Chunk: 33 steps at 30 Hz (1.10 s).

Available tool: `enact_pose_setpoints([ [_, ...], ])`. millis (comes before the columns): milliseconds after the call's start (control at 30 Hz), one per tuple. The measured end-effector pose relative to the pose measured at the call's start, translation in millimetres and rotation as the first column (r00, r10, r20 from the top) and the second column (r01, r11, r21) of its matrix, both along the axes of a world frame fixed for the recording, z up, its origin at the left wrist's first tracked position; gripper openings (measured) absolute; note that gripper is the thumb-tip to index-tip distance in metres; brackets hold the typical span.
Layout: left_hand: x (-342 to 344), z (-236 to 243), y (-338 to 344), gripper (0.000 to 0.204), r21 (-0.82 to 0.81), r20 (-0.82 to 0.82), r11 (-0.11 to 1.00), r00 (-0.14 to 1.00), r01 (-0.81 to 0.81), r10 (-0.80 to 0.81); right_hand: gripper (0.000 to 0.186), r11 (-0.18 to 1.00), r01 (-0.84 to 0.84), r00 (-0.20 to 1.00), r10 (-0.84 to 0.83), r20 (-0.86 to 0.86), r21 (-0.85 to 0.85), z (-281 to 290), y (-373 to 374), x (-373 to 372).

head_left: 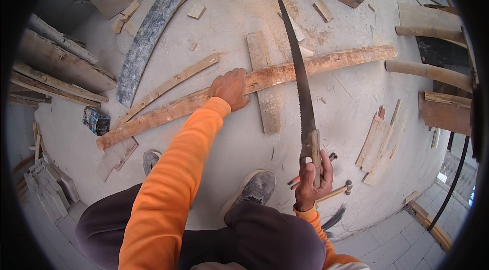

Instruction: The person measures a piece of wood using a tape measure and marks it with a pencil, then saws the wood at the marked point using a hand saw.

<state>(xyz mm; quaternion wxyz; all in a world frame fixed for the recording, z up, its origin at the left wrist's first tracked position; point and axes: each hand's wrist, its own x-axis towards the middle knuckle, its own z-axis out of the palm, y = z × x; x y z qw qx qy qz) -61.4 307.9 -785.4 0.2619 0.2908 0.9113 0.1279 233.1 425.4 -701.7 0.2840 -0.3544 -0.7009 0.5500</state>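
Note:
My left hand (230,88) grips a long, rough reddish wooden batten (326,62) lying diagonally across a short grey board (268,112). My right hand (313,181) is closed on the wooden handle of a handsaw (301,91); its long dark toothed blade points away from me and passes over the batten, right of the short board. Whether the teeth touch the wood, I cannot tell. Pale sawdust and a small light offcut lie near the blade tip. A hammer (347,187) and other tools lie beside my right hand, partly hidden.
A stained grey plank (145,46) and a thinner strip (173,82) lie at left, near stacked boards (66,58) and pale slabs (48,193). A dark patterned box (96,121) sits by the batten's left end. Loose boards (377,142) and bamboo-like poles (430,70) are at right.

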Motion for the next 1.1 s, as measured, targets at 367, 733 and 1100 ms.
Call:
enact_pose_setpoints([
  [367, 1, 0, 1, 0.063, 0.046, -0.049, 0.999, 0.999, -0.013, 0.015, 0.058, 0.941, -0.301, 0.953, 0.303, 0.008, 0.157, -22, 30, -32],
  [733, 2, -2, -13, 0.073, -0.139, -0.014, 0.982, 0.992, -0.127, 0.126, 0.036, 0.919, -0.233, 0.968, 0.25, -0.014, 0.317, -49, 20, -4],
  [1100, -13, 18, 40, 0.103, -0.299, 0.336, 0.838, 0.771, -0.457, 0.541, 0.038, 0.915, -0.288, 0.957, 0.281, 0.067, 0.283, -62, 15, -8],
])
